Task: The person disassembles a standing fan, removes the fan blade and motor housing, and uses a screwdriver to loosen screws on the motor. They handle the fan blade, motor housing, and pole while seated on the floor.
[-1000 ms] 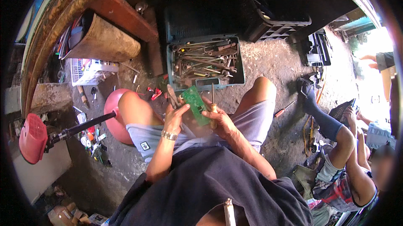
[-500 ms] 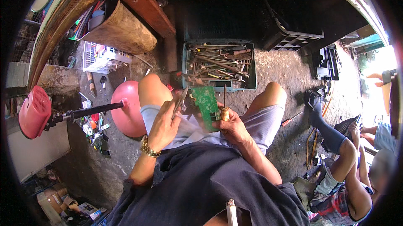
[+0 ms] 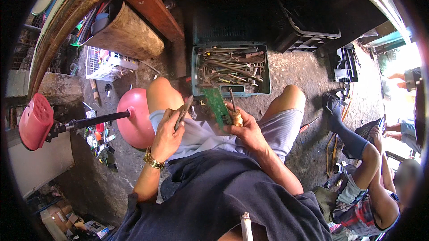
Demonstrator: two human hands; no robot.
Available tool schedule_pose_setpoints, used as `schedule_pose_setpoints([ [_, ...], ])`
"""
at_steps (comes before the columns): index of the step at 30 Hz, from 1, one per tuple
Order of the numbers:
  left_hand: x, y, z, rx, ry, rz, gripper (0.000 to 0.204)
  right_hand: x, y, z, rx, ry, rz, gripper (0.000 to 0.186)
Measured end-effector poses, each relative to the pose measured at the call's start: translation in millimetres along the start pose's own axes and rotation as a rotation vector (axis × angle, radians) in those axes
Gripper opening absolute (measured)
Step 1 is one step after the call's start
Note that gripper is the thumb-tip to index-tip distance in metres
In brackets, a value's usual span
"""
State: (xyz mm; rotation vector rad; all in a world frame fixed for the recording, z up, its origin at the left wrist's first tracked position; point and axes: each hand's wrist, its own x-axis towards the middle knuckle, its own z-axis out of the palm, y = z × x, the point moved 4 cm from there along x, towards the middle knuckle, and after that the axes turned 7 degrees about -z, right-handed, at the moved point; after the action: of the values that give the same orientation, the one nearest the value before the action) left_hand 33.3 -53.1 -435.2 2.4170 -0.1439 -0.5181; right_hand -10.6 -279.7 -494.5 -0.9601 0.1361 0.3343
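Observation:
My left hand (image 3: 169, 133) is closed around a metal tool (image 3: 183, 113), possibly pliers, held upright left of a green circuit board (image 3: 215, 104). My right hand (image 3: 245, 131) grips that board at its lower end together with a screwdriver (image 3: 235, 114), whose wooden handle sits in my fingers with the shaft pointing up. The board is tilted above my lap, between my bare knees. A teal toolbox (image 3: 195, 62) lies open beyond them, full of rusty wrenches and other metal tools.
A pink fan (image 3: 35, 120) on a black pole with round base stands left, near small litter and a white crate (image 3: 94, 64). Black crates (image 3: 304, 37) are at back right. A screwdriver (image 3: 308, 124) lies by my right knee. A co-worker (image 3: 366, 200) sits close on the right.
My left hand has left the board and moved left with its metal tool. The board in my right hand has risen slightly and tilted since half a second ago.

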Motion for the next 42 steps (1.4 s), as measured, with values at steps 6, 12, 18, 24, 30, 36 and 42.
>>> schedule_pose_setpoints([
  [6, 1, 1, 7, -0.194, 0.015, 0.083, 0.030, -2, 3, 1, 0.086, 0.002, -0.015, 0.069],
  [12, 2, 37, -9, 0.273, 0.340, 0.324, 0.056, -2, 1, 13, 0.107, 0.000, 0.003, 0.072],
  [18, 22, 33, -16, 0.520, 0.535, 0.509, 0.066, -2, -9, 31, 0.338, -0.083, 0.092, 0.070],
  [24, 37, 40, -32, 0.703, 0.600, 0.634, 0.065, -2, -15, 43, 0.444, -0.122, 0.146, 0.070],
  [30, 41, 54, -49, 0.817, 0.599, 0.728, 0.062, -1, -26, 51, 0.395, -0.119, 0.091, 0.069],
  [36, 43, 54, -58, 0.922, 0.621, 0.791, 0.059, -1, -24, 53, 0.407, -0.111, 0.093, 0.070],
  [42, 41, 58, -68, 1.003, 0.587, 0.809, 0.053, 1, -22, 52, 0.356, -0.120, 0.051, 0.070],
])
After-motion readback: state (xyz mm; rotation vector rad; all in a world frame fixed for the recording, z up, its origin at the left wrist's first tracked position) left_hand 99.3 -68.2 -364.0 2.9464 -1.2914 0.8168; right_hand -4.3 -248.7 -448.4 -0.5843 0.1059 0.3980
